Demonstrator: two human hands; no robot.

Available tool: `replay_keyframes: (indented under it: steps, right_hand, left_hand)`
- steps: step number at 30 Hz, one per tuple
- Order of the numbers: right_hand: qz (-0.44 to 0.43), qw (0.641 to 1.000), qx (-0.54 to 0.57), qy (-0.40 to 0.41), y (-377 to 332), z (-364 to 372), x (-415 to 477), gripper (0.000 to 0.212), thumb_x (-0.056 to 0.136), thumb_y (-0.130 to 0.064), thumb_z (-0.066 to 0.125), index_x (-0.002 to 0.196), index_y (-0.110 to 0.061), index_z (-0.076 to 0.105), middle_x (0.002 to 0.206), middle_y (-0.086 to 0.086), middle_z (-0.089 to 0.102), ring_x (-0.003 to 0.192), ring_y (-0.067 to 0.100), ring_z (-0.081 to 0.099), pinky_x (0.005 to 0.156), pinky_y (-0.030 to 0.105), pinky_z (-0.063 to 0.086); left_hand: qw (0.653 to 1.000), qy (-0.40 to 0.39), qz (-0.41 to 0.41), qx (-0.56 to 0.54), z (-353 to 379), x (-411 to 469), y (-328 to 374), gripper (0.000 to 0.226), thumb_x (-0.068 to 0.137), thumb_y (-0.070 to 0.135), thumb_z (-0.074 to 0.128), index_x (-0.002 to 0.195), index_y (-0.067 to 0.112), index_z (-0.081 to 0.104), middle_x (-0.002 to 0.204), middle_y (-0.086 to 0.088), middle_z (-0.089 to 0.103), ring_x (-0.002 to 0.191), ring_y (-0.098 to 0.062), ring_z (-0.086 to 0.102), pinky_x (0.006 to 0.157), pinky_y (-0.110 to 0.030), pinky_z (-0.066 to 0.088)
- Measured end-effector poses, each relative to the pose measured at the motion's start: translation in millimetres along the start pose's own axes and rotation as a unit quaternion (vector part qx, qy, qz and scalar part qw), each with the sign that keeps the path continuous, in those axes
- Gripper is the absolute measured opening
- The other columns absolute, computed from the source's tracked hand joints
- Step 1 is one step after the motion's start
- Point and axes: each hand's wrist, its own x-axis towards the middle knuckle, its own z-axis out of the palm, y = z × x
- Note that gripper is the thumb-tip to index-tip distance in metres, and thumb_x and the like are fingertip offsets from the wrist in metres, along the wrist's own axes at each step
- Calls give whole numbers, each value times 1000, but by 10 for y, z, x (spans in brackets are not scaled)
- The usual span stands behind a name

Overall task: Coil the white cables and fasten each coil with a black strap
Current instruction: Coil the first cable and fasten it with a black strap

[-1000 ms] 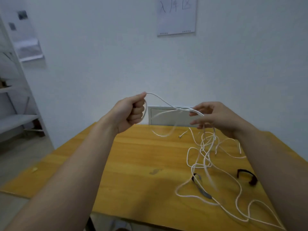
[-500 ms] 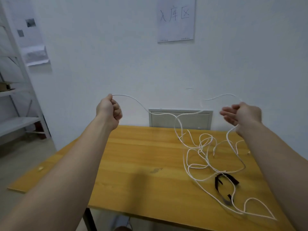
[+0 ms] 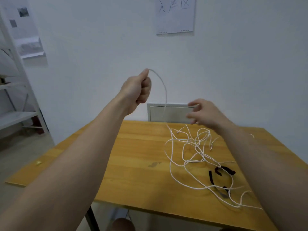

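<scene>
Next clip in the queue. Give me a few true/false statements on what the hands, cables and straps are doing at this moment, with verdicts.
1. The left hand grips a white cable raised above the table. True.
2. The right hand pinches a strap. False: its fingers are spread and hold nothing; the black straps lie on the table.
3. The cables on the table are neatly coiled. False: they lie in a loose tangle.
4. No coil is strapped yet. True.

White cables [image 3: 185, 165], black straps [image 3: 225, 170], yellow-brown table [image 3: 133, 164]
</scene>
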Motion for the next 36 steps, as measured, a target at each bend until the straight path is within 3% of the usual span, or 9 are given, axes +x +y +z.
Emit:
replay_keyframes:
  steps: [4, 11, 14, 16, 19, 22, 27, 31, 36]
  right_hand:
    - [35, 989, 42, -141, -255, 433, 27, 44, 95, -30, 70, 133, -32, 47, 90, 16, 70, 58, 24, 71, 51, 28, 53]
    - [114, 993, 13, -35, -170, 426, 362, 23, 101, -18, 50, 100, 1, 63, 65, 15, 72, 57, 34, 69, 48, 29, 55]
    - [86, 995, -31, 46, -129, 290, 427, 24, 98, -21, 51, 90, -7, 69, 71, 9, 75, 70, 36, 75, 71, 47, 64]
    - [10, 992, -60, 108, -198, 228, 432, 17, 96, -24, 56, 92, -16, 70, 85, 1, 75, 83, 26, 73, 80, 37, 58]
    - [-110, 987, -63, 96, -428, 176, 373, 14, 98, -14, 57, 109, -18, 66, 102, -2, 73, 97, 14, 67, 81, 27, 46]
    - [-226, 970, -70, 61, -586, 110, 360, 26, 96, -2, 53, 116, -14, 63, 118, -4, 72, 115, 7, 65, 98, 25, 49]
    - [-232, 969, -33, 74, -732, -43, 424, 18, 98, -17, 57, 92, -16, 74, 89, -6, 78, 90, 9, 73, 81, 30, 54]
    - [-192, 973, 92, 93, -825, -129, 434, 34, 108, -23, 46, 90, -10, 71, 81, 4, 74, 76, 9, 70, 67, 20, 50]
    - [-188, 956, 195, 116, -764, -191, 412, 29, 110, -26, 42, 95, -16, 65, 77, 2, 65, 78, 11, 63, 71, 24, 47]
  left_hand:
    - [997, -27, 60, -44, 229, 64, 377, 52, 111, 38, 34, 64, 17, 43, 51, -1, 41, 45, -15, 19, 51, -31, 10]
    - [964, 123, 206, -119, 282, 143, 840, 51, 113, 36, 29, 113, 7, 71, 105, -6, 79, 43, -10, 34, 48, -21, 28]
    - [938, 225, 260, 48, 233, 249, 759, 43, 111, 38, 35, 116, 12, 69, 113, 0, 77, 51, -14, 56, 56, -21, 46]
    - [908, 238, 278, 204, 232, 333, 563, 42, 108, 45, 41, 106, 12, 68, 111, -3, 75, 67, -26, 69, 66, -33, 56]
    - [860, 173, 267, 398, 315, 364, 186, 42, 107, 44, 46, 80, 12, 52, 78, -1, 56, 77, -36, 65, 70, -38, 49]
    - [835, 71, 288, 463, 438, 318, -84, 33, 108, 28, 48, 79, 12, 52, 87, -13, 62, 96, -38, 61, 70, -30, 32]
    - [900, 27, 213, 379, 492, 400, -189, 42, 110, 38, 40, 74, 26, 59, 70, 10, 58, 83, -19, 62, 70, -30, 39]
    - [950, -30, 128, 284, 554, 435, -297, 47, 108, 45, 41, 94, 11, 70, 102, -2, 77, 52, 5, 56, 58, -28, 44]
    - [933, -82, 96, 338, 586, 421, -397, 37, 108, 25, 48, 84, 7, 70, 86, -4, 76, 44, -5, 48, 52, -21, 44]
